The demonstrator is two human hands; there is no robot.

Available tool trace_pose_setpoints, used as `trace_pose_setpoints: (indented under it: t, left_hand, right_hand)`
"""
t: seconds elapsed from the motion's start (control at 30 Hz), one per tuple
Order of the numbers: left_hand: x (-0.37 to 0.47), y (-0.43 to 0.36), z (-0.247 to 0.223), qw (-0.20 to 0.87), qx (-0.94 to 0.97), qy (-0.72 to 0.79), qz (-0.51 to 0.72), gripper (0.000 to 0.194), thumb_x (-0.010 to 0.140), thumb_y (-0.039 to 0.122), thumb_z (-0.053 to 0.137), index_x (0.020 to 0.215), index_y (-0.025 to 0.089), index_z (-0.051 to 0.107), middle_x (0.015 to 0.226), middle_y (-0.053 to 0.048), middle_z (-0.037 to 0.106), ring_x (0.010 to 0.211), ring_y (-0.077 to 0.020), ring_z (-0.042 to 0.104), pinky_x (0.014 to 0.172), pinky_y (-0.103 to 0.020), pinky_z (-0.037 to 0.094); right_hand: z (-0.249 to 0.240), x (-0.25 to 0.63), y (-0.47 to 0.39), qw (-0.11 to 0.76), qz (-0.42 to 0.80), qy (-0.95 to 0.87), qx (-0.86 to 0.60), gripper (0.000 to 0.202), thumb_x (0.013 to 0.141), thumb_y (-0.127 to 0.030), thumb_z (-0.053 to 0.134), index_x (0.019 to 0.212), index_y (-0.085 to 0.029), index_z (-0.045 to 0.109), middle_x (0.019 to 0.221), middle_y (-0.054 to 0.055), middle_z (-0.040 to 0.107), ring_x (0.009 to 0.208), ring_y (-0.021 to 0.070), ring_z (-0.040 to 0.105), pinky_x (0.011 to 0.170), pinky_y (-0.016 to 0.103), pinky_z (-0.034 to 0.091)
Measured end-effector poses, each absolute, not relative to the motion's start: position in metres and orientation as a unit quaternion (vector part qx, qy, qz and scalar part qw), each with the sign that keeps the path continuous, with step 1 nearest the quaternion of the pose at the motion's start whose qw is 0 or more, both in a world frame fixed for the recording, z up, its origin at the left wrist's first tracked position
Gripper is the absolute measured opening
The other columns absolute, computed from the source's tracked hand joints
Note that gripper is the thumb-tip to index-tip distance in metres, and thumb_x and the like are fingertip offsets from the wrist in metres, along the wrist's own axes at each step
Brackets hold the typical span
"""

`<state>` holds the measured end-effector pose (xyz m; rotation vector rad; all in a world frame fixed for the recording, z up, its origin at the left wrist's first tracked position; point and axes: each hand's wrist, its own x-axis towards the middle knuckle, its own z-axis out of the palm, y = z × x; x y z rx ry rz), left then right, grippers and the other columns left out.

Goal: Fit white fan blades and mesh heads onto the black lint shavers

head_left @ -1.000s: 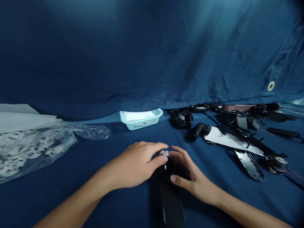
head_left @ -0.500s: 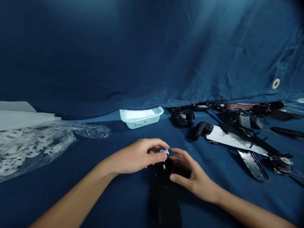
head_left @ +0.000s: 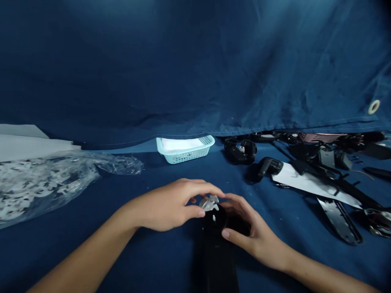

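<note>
Left hand [head_left: 171,205] grips white part [head_left: 209,203]; right hand [head_left: 256,234] steadies black device [head_left: 218,256].

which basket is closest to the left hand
The light-blue basket, with white paper inside; the pink basket sits farther off to the right, partly hidden.

Worktop [head_left: 171,260]: matt blue cloth. Basket [head_left: 189,156]: smooth pale plastic. Bag [head_left: 85,173]: glossy, crinkled clear plastic. Long body [head_left: 218,260]: matt black, apparently plastic. Small piece [head_left: 210,203]: pale, faintly shiny.
</note>
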<state>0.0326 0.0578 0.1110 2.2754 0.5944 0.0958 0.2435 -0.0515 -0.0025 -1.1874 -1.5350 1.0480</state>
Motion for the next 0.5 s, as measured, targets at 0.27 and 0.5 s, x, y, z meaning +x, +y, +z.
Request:
trace_pose_setpoints:
  t: [0.27, 0.5]
  left_hand:
    - [0.038, 0.052, 0.101, 0.353, 0.902, 0.247, 0.004, 0.048, 0.089, 0.012, 0.057, 0.128, 0.04, 0.055, 0.132, 0.005, 0.06, 0.133, -0.0255, 0.042, 0.105, -0.042, 0.036]
    - [0.043, 0.052, 0.099, 0.363, 0.895, 0.258, -0.017, 0.041, 0.087, 0.014, 0.061, 0.124, 0.032, 0.058, 0.121, 0.0, 0.062, 0.119, -0.0216, 0.051, 0.1, -0.034, 0.039]
  right_hand:
    - [-0.004, 0.245, -0.051, 0.446, 0.447, -0.607, -0.482, 0.061, 0.087, -0.021, 0.069, 0.137, -0.033, 0.037, 0.126, 0.004, 0.059, 0.118, 0.0204, 0.056, 0.104, 0.043, 0.043]
    - [-0.005, 0.245, -0.05, 0.443, 0.459, -0.6, -0.482, 0.061, 0.087, -0.021, 0.069, 0.137, -0.035, 0.037, 0.125, 0.002, 0.059, 0.115, 0.0188, 0.056, 0.104, 0.039, 0.042]
